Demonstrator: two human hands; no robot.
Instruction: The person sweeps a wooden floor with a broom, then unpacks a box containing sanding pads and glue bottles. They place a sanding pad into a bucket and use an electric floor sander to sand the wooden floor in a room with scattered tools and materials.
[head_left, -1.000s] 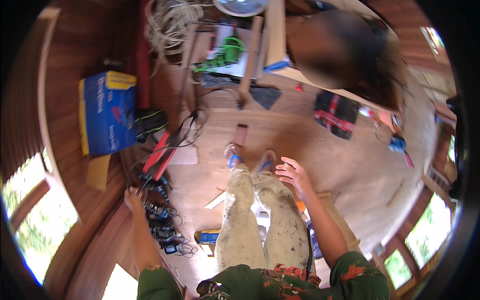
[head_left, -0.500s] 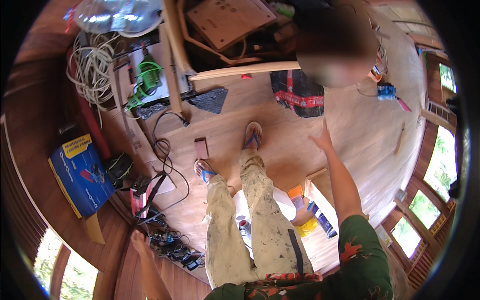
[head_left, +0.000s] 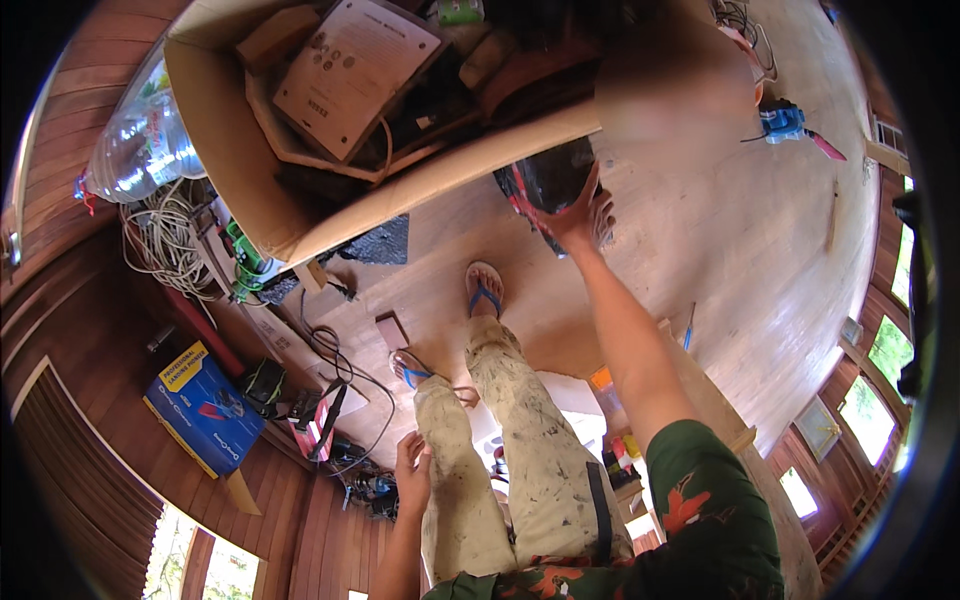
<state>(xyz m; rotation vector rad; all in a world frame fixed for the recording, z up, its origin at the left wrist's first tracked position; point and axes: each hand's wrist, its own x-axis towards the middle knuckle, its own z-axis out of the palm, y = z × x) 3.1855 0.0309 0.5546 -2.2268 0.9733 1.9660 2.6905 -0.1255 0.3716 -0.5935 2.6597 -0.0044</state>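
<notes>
My right hand [head_left: 578,218] is stretched forward, its fingers and thumb wrapped round the near right side of a black plastic-wrapped package [head_left: 550,180] with red tape. The package is partly hidden under the rim of a large cardboard box; whether it rests on the floor or is lifted I cannot tell. My left hand [head_left: 412,468] hangs beside my left thigh, fingers loosely bent and apart, with nothing in it. In front of me the open cardboard box [head_left: 225,130] holds a flat, pale printed box [head_left: 350,70] and other odds and ends.
A blue and yellow tool box [head_left: 205,410] stands at the left, near black cables [head_left: 325,345]. Coiled pale cable [head_left: 165,245] lies below large clear bottles [head_left: 145,150]. A small brown block [head_left: 391,331] is by my left foot. At the far right sits a blue power tool [head_left: 782,122].
My right hand has reached forward and taken hold of the black package. My left hand has come in toward my thigh. The view has shifted, bringing the cardboard box further into sight.
</notes>
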